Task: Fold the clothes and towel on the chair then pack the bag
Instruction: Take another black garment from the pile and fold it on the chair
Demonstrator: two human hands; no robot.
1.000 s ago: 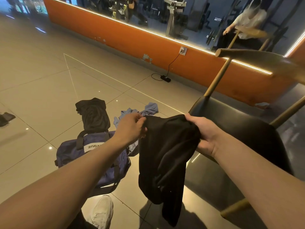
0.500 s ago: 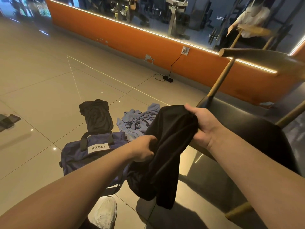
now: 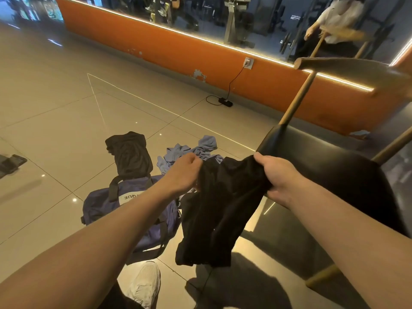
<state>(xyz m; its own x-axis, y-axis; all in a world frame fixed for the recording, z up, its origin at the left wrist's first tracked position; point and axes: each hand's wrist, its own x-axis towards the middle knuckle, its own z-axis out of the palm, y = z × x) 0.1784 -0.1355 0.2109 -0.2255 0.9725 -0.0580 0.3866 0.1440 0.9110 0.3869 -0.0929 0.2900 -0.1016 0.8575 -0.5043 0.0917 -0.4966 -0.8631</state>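
Observation:
A black garment (image 3: pixel 219 210) hangs in the air between my hands, in front of the chair. My left hand (image 3: pixel 186 170) pinches its upper left edge and my right hand (image 3: pixel 275 177) grips its upper right edge. Its lower part dangles down towards the floor. On the tiles to the left lies a navy duffel bag (image 3: pixel 107 204) with black straps and a white label. A folded black garment (image 3: pixel 130 155) lies beyond the bag, and a crumpled light blue towel (image 3: pixel 185 150) lies beside it. The chair's black seat (image 3: pixel 334 166) is at the right.
The chair's wooden legs and backrest (image 3: pixel 356 70) rise at the right. My white shoe (image 3: pixel 145 284) stands just below the bag. A black power strip (image 3: pixel 225 101) with its cable lies by the orange wall (image 3: pixel 178 47). A dark flat object (image 3: pixel 11 162) lies at the left edge.
My left hand moved up from the garment's lower middle to its top edge, level with my right hand. The garment now hangs spread between both hands.

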